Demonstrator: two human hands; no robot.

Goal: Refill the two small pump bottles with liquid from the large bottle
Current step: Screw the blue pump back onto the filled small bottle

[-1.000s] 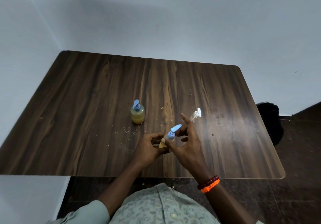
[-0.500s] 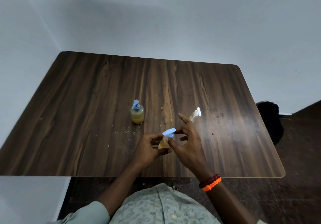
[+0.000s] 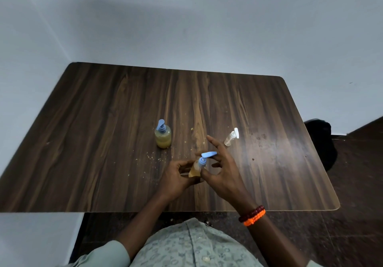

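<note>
Head view. A dark wood-grain table [image 3: 103, 142] carried three bottles. The held bottle [image 3: 195, 170], small, with amber liquid inside and a light-blue pump [image 3: 205, 158], sat near the table's middle, toward the 6 o'clock edge, tilted between both hands. Its blue nozzle pointed toward 3 o'clock. Only a sliver of its amber body showed between the fingers; its fill level could not be told.

The left hand [image 3: 176, 178] was curled round the bottle's body, fingers wrapped from the 9 o'clock side. The right hand [image 3: 222, 174] pinched the pump collar with thumb and a bent finger, while its remaining fingers spread out straight toward 12 o'clock. Whether the pump was screwed down or loose could not be told.

The second bottle [image 3: 163, 137], rounder and mostly full of cloudy yellow-amber liquid, stood upright at 10 o'clock from the hands, well apart from them, with a blue pump head on top. A clear bottle [image 3: 230, 139] with a white pump head stood at 1 o'clock from the hands, just beyond the right fingertips and not touching them; it looked nearly colourless inside.

Pale crumbs [image 3: 153, 157] lay scattered on the table between the second bottle and the hands. Red and orange bracelets [image 3: 251, 216] circled the right wrist.
</note>
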